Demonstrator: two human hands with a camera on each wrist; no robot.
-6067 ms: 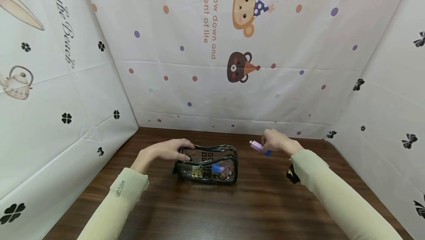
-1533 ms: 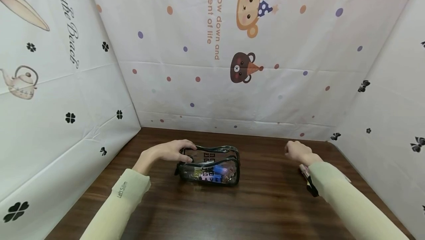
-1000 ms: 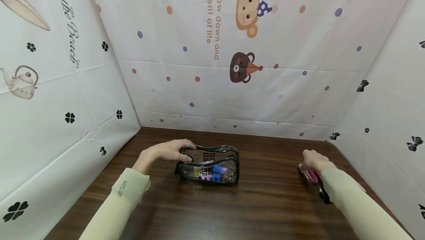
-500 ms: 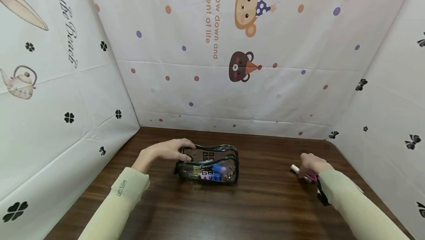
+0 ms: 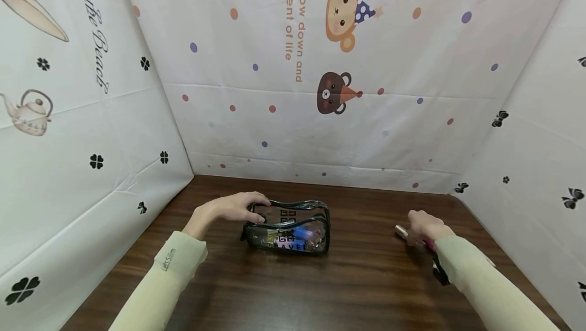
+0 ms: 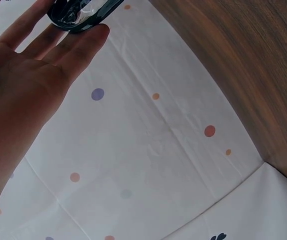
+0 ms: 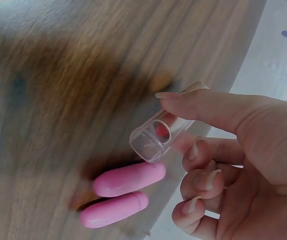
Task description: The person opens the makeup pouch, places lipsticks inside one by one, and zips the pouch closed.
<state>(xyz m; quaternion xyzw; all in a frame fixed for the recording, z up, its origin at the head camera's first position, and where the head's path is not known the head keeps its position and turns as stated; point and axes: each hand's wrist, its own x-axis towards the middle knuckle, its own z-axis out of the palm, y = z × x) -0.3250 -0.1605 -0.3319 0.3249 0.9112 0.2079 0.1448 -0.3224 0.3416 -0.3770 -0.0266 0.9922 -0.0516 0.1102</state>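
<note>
The left hand grips the left end of a clear, black-trimmed zip pouch, thumb at its front rim and fingers at the back. In the left wrist view, its fingers lie along the pouch's dark edge. Through the clear side show blue items and other small things. At the right, the right hand pinches a clear lipstick tube with a red tip inside; the remaining fingers curl loosely. Close below the tube, two pink rounded tubes lie side by side on the table.
A black object lies partly hidden under the right sleeve. The dark wooden table is walled on the back and both sides by white printed cloth.
Earlier the right hand held a lilac-and-blue item near the pouch. It then went right among the things there, took the lipstick tube and shifted slightly left. The left hand stays put.
</note>
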